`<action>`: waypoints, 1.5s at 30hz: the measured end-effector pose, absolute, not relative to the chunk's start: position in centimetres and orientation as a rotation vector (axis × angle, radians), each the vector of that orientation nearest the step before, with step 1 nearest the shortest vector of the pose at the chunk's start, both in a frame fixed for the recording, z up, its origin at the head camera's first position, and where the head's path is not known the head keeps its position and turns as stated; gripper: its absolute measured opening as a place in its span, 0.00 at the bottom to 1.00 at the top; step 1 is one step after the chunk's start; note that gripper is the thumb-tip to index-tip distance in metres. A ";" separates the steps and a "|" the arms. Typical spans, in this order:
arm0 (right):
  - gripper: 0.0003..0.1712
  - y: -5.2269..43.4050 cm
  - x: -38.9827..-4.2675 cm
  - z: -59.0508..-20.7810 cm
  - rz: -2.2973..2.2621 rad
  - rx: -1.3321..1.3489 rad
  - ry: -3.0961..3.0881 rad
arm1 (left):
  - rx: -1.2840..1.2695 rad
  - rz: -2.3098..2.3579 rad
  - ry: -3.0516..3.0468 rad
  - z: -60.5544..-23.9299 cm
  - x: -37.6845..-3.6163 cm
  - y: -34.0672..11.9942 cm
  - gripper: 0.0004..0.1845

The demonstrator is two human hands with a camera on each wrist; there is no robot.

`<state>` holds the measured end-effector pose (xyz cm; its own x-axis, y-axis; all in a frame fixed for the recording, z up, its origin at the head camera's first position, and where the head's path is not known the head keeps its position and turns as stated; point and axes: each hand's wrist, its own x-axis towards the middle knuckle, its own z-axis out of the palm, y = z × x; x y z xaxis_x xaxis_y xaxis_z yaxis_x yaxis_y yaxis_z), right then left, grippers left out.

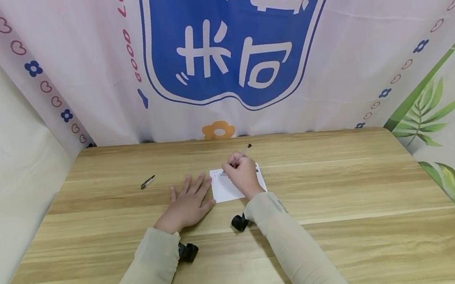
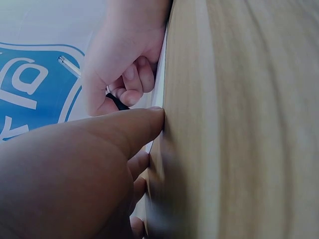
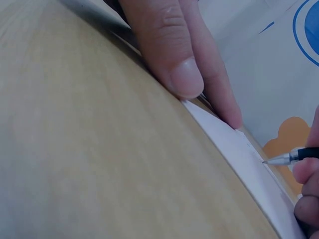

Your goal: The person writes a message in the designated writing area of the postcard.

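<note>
Right hand (image 1: 242,174) pinching a pen (image 1: 244,152), fingers curled tight round the barrel, grip closed on it. Pen slanting up and away toward the far edge of the table (image 1: 350,240), its metal tip (image 3: 273,160) touching the white paper (image 1: 226,189) near the sheet's far edge. Faint small marks showing on the paper just beside the tip in the right wrist view.

Left hand (image 1: 188,203) lying flat, grip wide, fingers straight and spread, holding nothing. Fingertips (image 3: 185,74) pressing on the paper's left edge, palm resting on the bare wood beside it. Thumb (image 2: 134,127) lying along the table surface in the left wrist view, with the right hand's curled fingers (image 2: 130,79) just beyond it.

Paper lying flat around the middle of the table, somewhat nearer the far edge than the near one, partly covered by the right hand.

Pen cap (image 1: 147,182) lying alone on the wood, left of the left hand and well apart from it, toward the table's far left corner.

Pale sleeves covering both forearms, a black wrist camera (image 1: 188,251) sitting under the left one, another (image 1: 239,222) beside the right wrist.
</note>
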<state>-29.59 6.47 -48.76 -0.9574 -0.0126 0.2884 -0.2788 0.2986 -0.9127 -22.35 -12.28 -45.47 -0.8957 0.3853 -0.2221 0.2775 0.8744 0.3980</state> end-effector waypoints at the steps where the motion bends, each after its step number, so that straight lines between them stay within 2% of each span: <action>1: 0.11 6.5 -29.6 -48.7 1.720 0.268 -2.338 | 0.498 0.521 2.751 -45.5 -22.4 -12.3 0.37; 22: 0.09 6.3 -29.6 -48.5 1.705 0.266 -2.344 | 0.493 0.545 2.757 -45.4 -22.3 -12.3 0.37; 45: 0.11 6.3 -29.4 -48.6 1.717 0.245 -2.349 | 0.488 0.552 2.757 -46.4 -22.7 -12.5 0.37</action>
<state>-29.41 6.30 -48.58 -0.9617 -0.0042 0.2742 -0.2625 0.3033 -0.9160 -22.73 -12.51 -46.39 -0.9016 0.3784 -0.2096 0.2686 0.8695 0.4145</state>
